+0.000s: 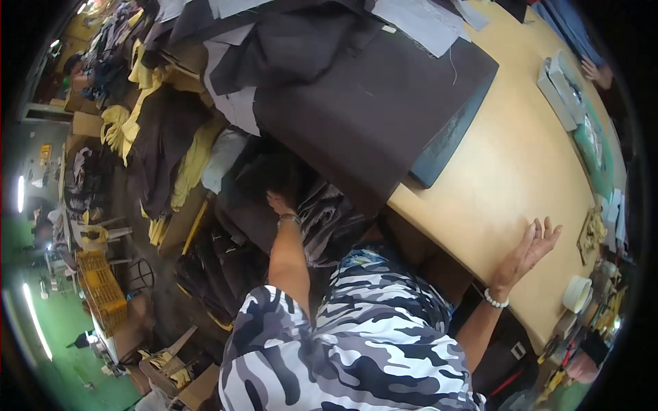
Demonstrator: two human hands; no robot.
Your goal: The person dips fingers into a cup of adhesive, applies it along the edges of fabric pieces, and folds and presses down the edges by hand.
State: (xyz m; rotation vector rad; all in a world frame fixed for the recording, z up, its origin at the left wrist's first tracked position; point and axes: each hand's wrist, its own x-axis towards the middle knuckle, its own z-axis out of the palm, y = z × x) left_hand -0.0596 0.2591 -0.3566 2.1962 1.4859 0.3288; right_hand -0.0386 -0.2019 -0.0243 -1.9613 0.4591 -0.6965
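Observation:
My left hand (279, 203) reaches down into a heap of dark cloth (253, 181) beside the table. Its fingers are curled against the cloth and partly lost in the dark folds. Over the near edge of the tan table (507, 178), my right hand (531, 250) is raised palm up, fingers spread, holding nothing. A stack of dark brown fabric panels (363, 103) lies across the table's left part, with its front corner hanging over the edge. Beneath the stack shows a dark flat board (452, 140).
Light grey pieces (421, 24) lie on the stack. A long box (558, 89), a green bag (593, 147) and a white tape roll (577, 293) sit along the table's far side. Another person's hand (596, 72) is at upper right. Yellow cloth (192, 164) and a yellow crate (103, 288) are left.

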